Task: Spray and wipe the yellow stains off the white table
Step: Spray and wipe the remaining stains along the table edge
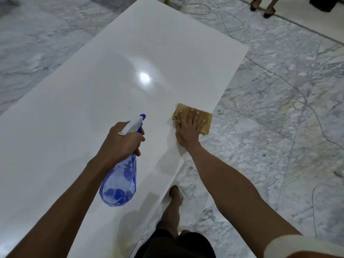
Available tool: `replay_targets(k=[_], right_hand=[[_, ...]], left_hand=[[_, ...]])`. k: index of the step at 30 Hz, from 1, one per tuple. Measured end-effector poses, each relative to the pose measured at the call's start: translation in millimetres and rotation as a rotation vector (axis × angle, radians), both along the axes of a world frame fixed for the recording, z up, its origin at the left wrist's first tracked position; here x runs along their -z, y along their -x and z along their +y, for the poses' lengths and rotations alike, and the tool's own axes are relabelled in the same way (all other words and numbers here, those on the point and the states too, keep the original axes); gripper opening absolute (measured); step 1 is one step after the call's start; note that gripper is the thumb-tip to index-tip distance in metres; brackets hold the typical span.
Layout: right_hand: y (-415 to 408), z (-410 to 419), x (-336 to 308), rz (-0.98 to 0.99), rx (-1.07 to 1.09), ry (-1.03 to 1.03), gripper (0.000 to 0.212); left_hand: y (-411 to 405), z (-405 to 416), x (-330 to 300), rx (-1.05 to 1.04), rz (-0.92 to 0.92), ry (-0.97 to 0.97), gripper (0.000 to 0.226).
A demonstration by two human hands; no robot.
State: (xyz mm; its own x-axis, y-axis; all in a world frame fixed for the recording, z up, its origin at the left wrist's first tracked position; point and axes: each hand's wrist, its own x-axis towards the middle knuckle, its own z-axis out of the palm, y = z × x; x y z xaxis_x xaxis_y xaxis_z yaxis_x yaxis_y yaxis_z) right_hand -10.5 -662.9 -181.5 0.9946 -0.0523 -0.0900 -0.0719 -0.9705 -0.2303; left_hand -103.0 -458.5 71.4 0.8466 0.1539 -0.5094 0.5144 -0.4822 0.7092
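The white table [93,108] runs from near left to far right, glossy with a light glare in the middle. My left hand [122,141] grips the neck of a clear blue spray bottle [121,181] with a white and blue trigger head, held above the table with the nozzle pointing away. My right hand [189,127] lies flat with straight fingers on a folded tan cloth [205,118] at the table's right edge. A faint yellowish mark shows near that edge, just below the hand; it is hard to make out.
Grey marble floor [270,127] surrounds the table, with thin cables [297,101] trailing across it on the right. Another person's feet [262,8] stand at the far top right. My own leg and foot [175,198] are close to the table's right edge.
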Motion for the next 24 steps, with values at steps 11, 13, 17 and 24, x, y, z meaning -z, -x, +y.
replay_targets(k=[11,13,17,24], right_hand=[[147.8,100.1,7.5,-0.041,-0.027,0.023,0.059],[176.3,119.6,3.1,0.013,-0.046,-0.007,0.064],[229.0,148.3,-0.6,0.030,-0.040,-0.010,0.062],[315.7,196.4,-1.6,0.046,-0.027,0.005,0.059]], left_hand=[[159.8,86.7,9.2,-0.060,0.024,0.000,0.015],[183.4,105.1,9.2,-0.075,0.017,-0.015,0.017],[224.5,137.4,9.9,-0.063,-0.009,-0.043,0.016],[307.7,201.1,9.2,-0.083,-0.022,0.008,0.021]])
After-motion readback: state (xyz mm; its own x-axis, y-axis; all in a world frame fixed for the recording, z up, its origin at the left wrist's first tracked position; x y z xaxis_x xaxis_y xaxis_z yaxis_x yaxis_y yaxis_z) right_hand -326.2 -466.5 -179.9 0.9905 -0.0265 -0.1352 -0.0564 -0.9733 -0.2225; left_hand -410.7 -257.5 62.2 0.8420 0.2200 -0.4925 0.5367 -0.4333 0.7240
